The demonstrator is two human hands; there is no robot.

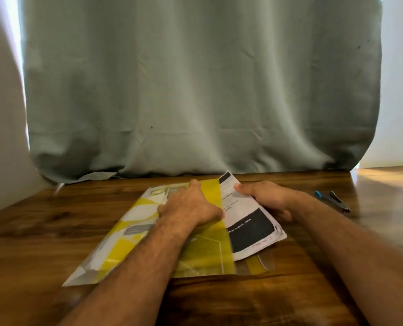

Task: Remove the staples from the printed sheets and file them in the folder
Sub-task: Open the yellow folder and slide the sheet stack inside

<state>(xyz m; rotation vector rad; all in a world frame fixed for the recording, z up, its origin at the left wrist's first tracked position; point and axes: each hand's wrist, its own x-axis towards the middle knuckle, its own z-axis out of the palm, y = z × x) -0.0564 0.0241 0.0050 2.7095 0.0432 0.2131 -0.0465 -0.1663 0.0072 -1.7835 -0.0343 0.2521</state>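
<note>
A yellow and white patterned folder lies flat on the wooden table. My left hand rests palm down on the folder's yellow cover, fingers spread forward. A stack of printed sheets with black blocks sticks out from the folder's right edge. My right hand grips the stack's right side, thumb on top and fingers underneath. The part of the sheets inside the folder is hidden by the cover.
A dark staple remover with a blue tip lies on the table to the right of my right hand. A grey-green curtain hangs down to the table's back edge. Bare wood shows at the front and left.
</note>
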